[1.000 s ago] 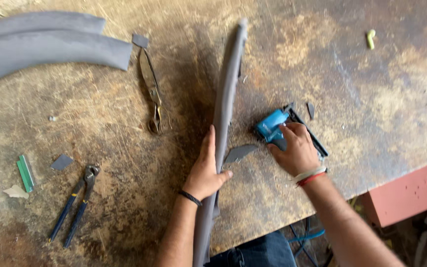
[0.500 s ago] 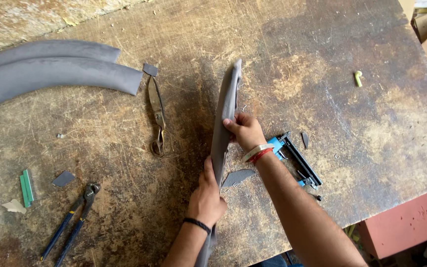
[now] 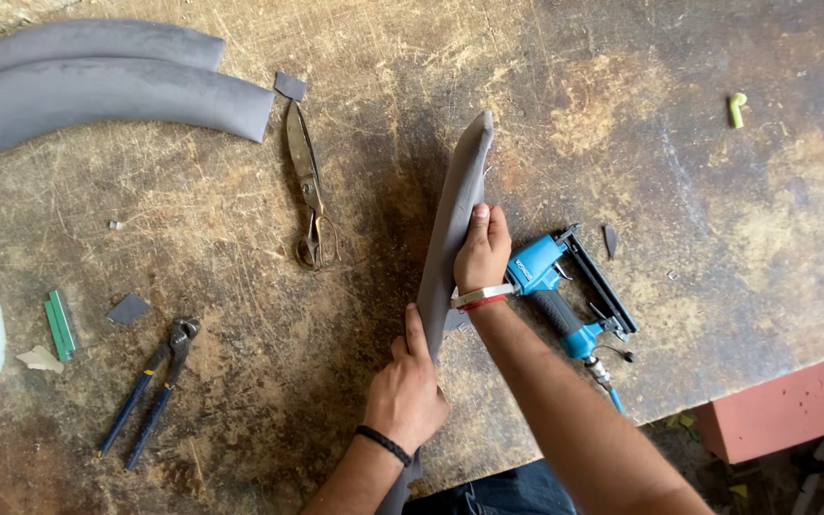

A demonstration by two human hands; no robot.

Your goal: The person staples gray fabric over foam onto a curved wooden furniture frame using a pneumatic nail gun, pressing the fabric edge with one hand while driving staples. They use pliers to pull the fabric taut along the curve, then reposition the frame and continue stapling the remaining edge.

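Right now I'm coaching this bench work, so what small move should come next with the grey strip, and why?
Probably slide the right hand further up the grey curved strip. Both hands grip its lower half, the left hand near the table edge, so the upper end stands free and unsupported. The blue pneumatic stapler lies beside the right wrist, unused.

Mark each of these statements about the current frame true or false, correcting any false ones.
1. Both hands grip the grey curved strip. True: the left hand is lower and the right hand higher.
2. The right hand holds the blue staple gun. False: it lies on the workbench beside that hand.
3. The scissors lie left of the held strip. True.
4. The blue-handled pliers sit right of the staple gun. False: they lie far left.
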